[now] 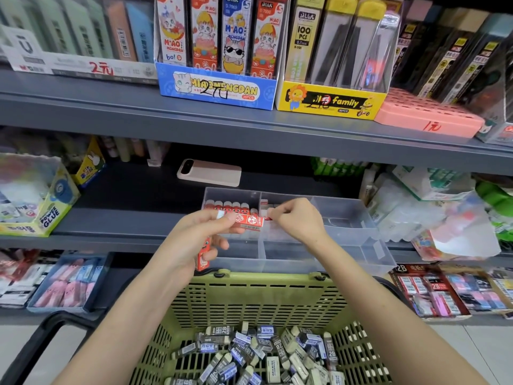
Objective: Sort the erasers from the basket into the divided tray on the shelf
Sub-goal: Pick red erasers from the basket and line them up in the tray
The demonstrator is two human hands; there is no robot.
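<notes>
Single head cam, wide-angle, looking forward and down: close over the basket (249,298), facing the shelf (194,120) straight on, tray (347,218) near centre.

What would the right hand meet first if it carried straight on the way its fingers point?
The red eraser: the right hand seems to pinch its end, fingers pointing left. Beyond it lies the left hand, gripping the other end.

I count, from the pink phone (208,172): blue cat-print display box (216,88) above it; yellow display box (330,100) up-right; pink perforated tray (427,115) farther right; glue box (36,207) lower left.
</notes>
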